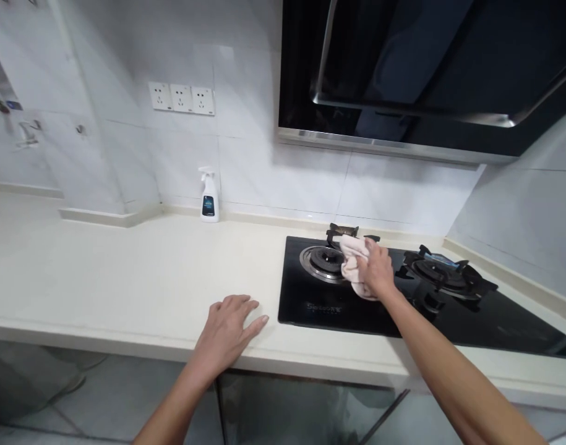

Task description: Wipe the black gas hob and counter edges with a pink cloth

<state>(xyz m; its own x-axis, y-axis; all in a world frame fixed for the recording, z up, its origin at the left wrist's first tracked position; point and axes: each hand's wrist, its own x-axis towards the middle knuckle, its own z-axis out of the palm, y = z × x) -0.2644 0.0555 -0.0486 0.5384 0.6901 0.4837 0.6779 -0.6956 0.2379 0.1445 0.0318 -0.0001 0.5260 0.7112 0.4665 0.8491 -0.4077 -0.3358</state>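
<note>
My right hand [378, 269] grips a pale pink cloth [353, 254], bunched up against the black glass gas stove [301, 296]. The cloth lies just right of the left burner [326, 259] and hides part of its ring. Behind the cloth stands a black pan support [342, 231], off the left burner. To the left of the stove, my left hand [229, 324] rests on the white countertop [125, 272] near its front edge, fingers spread and holding nothing.
A white spray bottle [209, 201] stands against the tiled wall. Above the stove hangs a black range hood [380, 68]. The right burner [443, 272] carries its pan support. Three wall sockets [181, 98] sit above the counter, and a wall column [97, 123] juts out at left.
</note>
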